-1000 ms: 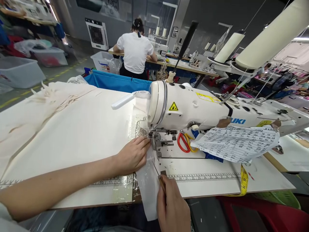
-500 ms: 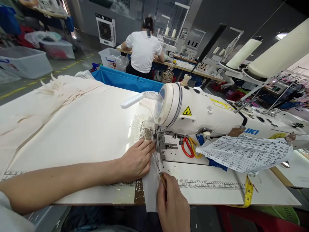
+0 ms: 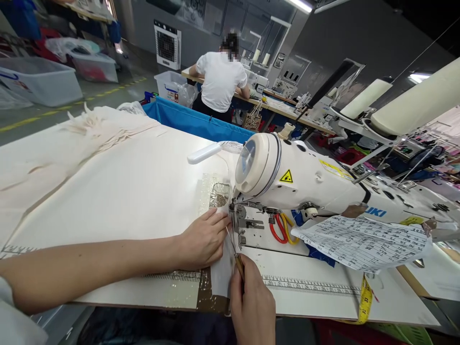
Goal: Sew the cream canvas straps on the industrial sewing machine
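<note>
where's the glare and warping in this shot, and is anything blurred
Head view: glare shines off the clear tape patch beside the sewing machine; wide-angle warp bends the thread cones and table edge; the left hand and right hand look sharp; the co-worker's head is pixelated.

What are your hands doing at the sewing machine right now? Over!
Left hand flat on white fabric strip beside presser foot. Right hand gripping thin pointed tool, tip toward the foot. Scissors lie behind, clear.
</note>
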{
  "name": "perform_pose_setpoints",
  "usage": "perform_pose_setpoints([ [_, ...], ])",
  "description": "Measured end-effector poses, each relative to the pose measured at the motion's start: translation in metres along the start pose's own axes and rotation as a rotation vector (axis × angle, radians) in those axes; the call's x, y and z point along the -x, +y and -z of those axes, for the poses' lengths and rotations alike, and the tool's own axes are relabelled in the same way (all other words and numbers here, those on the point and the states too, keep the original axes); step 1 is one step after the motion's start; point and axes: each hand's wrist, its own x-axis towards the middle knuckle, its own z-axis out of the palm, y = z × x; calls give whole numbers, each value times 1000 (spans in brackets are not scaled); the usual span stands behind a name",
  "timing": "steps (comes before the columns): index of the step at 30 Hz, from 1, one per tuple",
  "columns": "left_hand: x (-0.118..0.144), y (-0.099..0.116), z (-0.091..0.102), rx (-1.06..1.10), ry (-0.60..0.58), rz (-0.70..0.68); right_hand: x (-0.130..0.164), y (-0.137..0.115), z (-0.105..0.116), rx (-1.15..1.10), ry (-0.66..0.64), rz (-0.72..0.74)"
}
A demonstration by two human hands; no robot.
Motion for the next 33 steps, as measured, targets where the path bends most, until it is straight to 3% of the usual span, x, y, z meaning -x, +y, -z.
perform_pose_setpoints([
  [17,-15,-27,5,-117,7,36,-8,-2,-12,-150,-74,-111],
  [21,-12,-17,6,-80,36,8,0,-3,-13,-215,-106,-201],
  [27,-6,-1,2,-8,49,2,5,0,-8,-262,-147,-215],
  [33,-7,-1,10,-48,-52,-19,22,13,-1,-362,-141,-384],
])
